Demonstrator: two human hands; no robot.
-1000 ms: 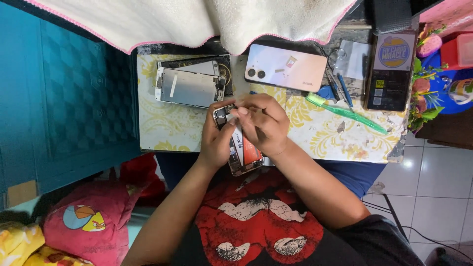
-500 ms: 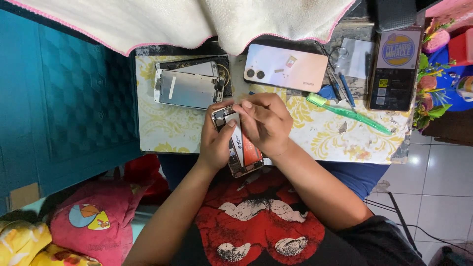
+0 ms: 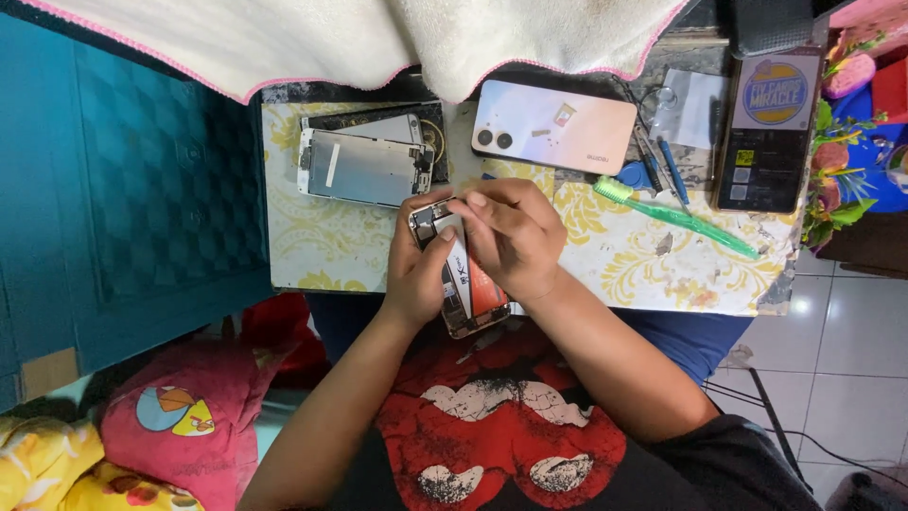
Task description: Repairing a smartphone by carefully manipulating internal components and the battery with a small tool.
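- The left hand (image 3: 416, 270) wraps the left edge of one opened smartphone (image 3: 461, 284), thumb laid across its upper face, fingers closed round the body.
- The right hand (image 3: 515, 237) lies over the top half of the same phone, its fingertips (image 3: 473, 201) pressed together at the upper end; whether they pinch a small part there I cannot tell.
- The opened phone is held just above the near edge of the small table (image 3: 653, 274), tilted, its lower end pointing to 6 o'clock over the person's red printed shirt (image 3: 492, 426); internal parts and an orange-red patch show on its exposed face.
- At 11 o'clock from the hands lie two detached screen assemblies (image 3: 364, 166), one stacked partly over the other, on a dark mat.
- At 1 o'clock lies one pale pink phone (image 3: 553, 125), back up, with two camera lenses.
- At 3 o'clock lies one green toothbrush (image 3: 676, 218), bristles toward the hands.
- Between the pink phone and the toothbrush are one round blue pick (image 3: 632, 175) and two thin blue-handled tools (image 3: 667, 166).
- Farther at 2 o'clock stands one dark flat box (image 3: 766, 132) with a round label.
- A white towel with pink trim (image 3: 331, 38) hangs over the far edge at 12 o'clock.
- At 8 o'clock, below the table, lies one pink cushion (image 3: 180, 426).
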